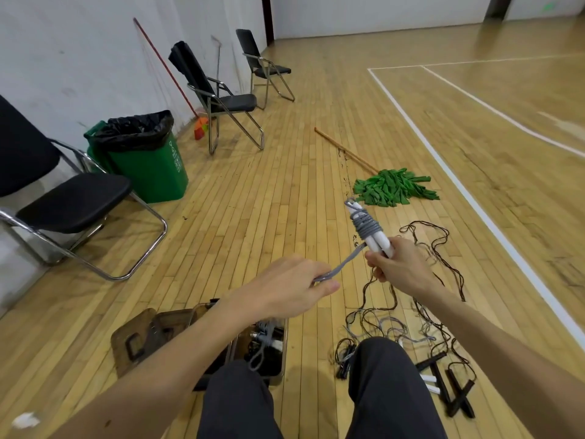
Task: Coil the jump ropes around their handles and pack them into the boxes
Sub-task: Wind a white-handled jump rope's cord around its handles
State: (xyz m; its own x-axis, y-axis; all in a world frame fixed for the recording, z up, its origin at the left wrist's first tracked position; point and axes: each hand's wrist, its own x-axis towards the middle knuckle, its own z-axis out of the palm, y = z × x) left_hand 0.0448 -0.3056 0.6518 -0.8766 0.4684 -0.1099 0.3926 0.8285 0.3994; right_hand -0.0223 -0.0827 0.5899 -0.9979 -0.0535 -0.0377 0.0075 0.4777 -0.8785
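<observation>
The green bin [152, 166] at the far left has a white triangle mark and some white writing on its side. The writing is too small to read.

You hold the jump rope up over the wooden floor [253, 201], in the middle of the view. Its two white handles [378, 240] lie side by side. The grey rope [367, 224] is wound tight round their far half in many turns, and a small loop pokes out at the far tip.

Your right hand [402, 264] has its grip closed round the near ends of the handles. A loose bit of the grey rope runs from the handles down to your left hand [285, 286]. That hand's grip pinches the rope between thumb and fingers.

A brown see-through box [285, 343] sits on the floor near your left knee. Inside it lies a grey rope with a white handle.

On the floor to the right, dark brown ropes [427, 248] lie loose and tangled. Black handles [456, 394] lie crossed near your right knee.

A green mop [394, 186] lies on the floor just past the handles.
</observation>
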